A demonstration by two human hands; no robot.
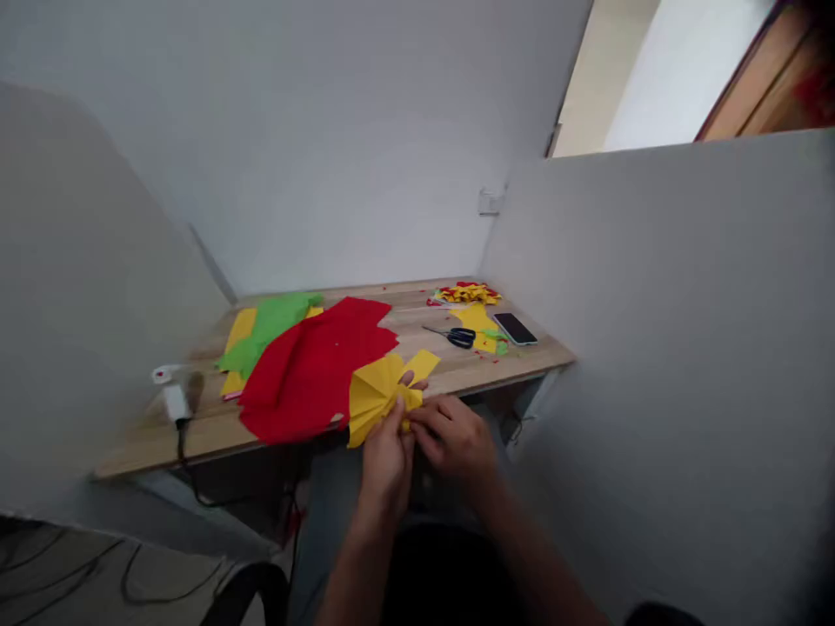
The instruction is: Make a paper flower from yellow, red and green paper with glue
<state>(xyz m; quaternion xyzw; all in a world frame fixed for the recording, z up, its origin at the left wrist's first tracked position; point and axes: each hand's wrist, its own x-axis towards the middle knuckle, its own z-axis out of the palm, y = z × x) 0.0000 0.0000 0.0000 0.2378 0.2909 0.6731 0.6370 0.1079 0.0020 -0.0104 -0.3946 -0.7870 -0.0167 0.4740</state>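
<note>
Both hands meet over the near edge of a wooden table (457,369), pinching a creased, fan-folded yellow paper (375,391). My left hand (386,456) grips the paper's lower part with fingers closed. My right hand (453,435) holds its right side, fingers curled round the fold. A large red sheet (313,365) lies just left of the yellow paper, partly under it.
A green sheet (270,326) lies over yellow paper (238,335) at the table's left. Black-handled scissors (453,335), a phone (515,329), yellow scraps (479,322) and a heap of cut pieces (466,293) sit at the right. A white plug (175,396) hangs at the left edge. Grey partitions stand on both sides.
</note>
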